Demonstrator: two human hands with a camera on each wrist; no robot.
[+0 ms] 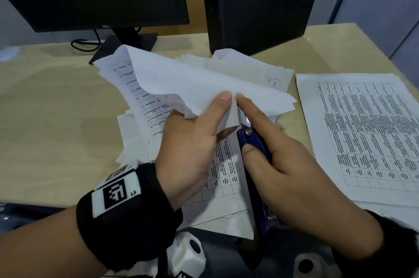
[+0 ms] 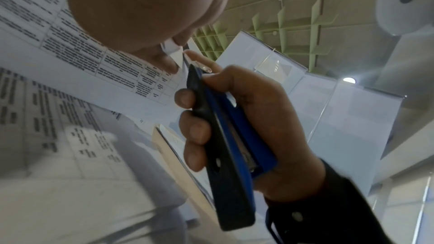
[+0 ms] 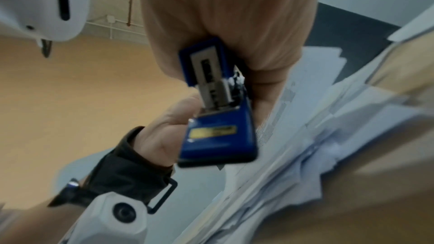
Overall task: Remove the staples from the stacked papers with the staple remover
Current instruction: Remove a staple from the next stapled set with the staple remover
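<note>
Mid-frame in head view, left hand pinches lifted corner of stapled papers w/ thumb on top; right hand grips blue staple remover, fingers curled round it, metal tip at that corner. Loose sheets lie on bench, right side.

The head view looks forward and down over the surface from above its near edge, with both hands close below. The left wrist view sits very near under the left hand, facing up past the right hand to the ceiling. The right wrist view looks up along its palm. All three share the blue staple remover and stacked papers.
</note>
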